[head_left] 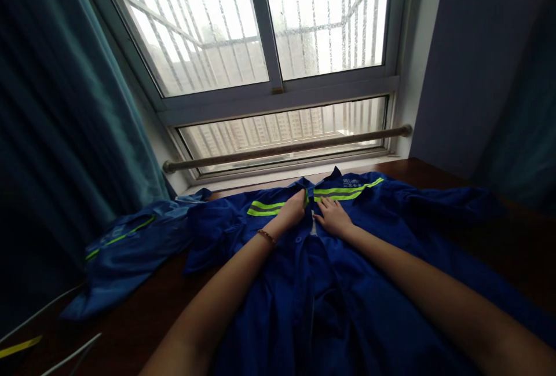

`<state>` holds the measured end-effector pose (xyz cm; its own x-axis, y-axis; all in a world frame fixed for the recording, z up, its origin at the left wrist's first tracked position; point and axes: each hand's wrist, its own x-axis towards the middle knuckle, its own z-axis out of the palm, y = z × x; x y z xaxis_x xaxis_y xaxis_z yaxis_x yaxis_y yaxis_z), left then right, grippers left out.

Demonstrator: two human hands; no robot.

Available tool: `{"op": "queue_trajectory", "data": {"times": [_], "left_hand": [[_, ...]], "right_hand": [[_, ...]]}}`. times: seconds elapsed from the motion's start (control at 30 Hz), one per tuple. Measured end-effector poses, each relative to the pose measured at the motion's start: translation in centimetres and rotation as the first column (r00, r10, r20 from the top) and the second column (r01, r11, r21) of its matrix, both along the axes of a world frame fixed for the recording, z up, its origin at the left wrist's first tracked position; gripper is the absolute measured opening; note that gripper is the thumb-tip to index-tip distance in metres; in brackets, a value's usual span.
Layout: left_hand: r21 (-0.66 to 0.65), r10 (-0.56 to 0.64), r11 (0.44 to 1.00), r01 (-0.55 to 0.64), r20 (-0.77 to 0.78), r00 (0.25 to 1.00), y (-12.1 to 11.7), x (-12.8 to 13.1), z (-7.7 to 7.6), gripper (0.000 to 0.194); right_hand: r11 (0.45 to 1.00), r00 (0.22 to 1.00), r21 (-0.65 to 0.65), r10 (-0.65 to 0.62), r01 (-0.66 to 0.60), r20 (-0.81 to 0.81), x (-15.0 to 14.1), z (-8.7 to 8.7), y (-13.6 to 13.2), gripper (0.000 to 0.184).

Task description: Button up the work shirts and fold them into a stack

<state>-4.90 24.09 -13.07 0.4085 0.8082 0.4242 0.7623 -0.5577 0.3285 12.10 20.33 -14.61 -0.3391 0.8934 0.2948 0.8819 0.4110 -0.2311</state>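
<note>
A blue work jacket (278, 283) with yellow-green and grey reflective stripes lies spread front-up, its collar toward the window. My left hand (296, 207) is closed on the edge of the front opening, by the stripe below the collar. Across the opening, my right hand (333, 216) rests on the other front panel with its fingers stretched out over the cloth. Between the hands the front gapes a little and something whitish shows inside. A button is visible on the left panel below my left hand.
Another blue garment (139, 243) with a yellow-green stripe lies at the left on the dark wooden surface (147, 306). A metal rail (286, 149) crosses in front of the window. A teal curtain (87, 86) hangs at the left; white cables (73, 356) lie lower left.
</note>
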Motion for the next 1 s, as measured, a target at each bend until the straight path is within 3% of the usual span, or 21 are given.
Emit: {"op": "queue_trajectory", "data": {"times": [0.13,0.27,0.4,0.6,0.83,1.0], "left_hand": [[-0.054,-0.113,0.993,0.109,-0.087,0.990,0.3,3.2,-1.4,0.044],[-0.084,-0.108,0.992,0.098,-0.124,0.986,0.1,2.6,-2.3,0.042],[-0.107,-0.028,0.994,0.004,-0.224,0.974,-0.4,1.6,-1.9,0.042],[-0.140,0.051,0.986,-0.091,-0.266,0.963,-0.6,0.9,-1.4,0.043],[0.012,0.066,0.998,-0.065,-0.228,0.971,-0.8,0.4,-0.7,0.028],[0.167,0.268,0.957,-0.237,-0.195,0.943,-1.5,0.5,-0.1,0.018]], "right_hand": [[0.992,0.991,0.000,0.129,-0.129,0.034,0.2,0.3,-0.4,0.042],[0.988,0.988,0.041,0.149,-0.150,0.026,0.1,0.5,-0.6,0.035],[0.986,0.990,0.088,0.139,-0.139,0.001,-0.2,0.7,-0.8,0.035],[0.997,1.000,0.069,0.026,-0.026,-0.001,-0.3,1.2,-1.6,0.041],[0.983,0.976,-0.012,-0.184,0.183,-0.115,-0.5,1.0,-1.5,0.026],[0.950,0.900,-0.072,-0.312,0.305,-0.303,0.3,0.9,-0.3,0.010]]}}
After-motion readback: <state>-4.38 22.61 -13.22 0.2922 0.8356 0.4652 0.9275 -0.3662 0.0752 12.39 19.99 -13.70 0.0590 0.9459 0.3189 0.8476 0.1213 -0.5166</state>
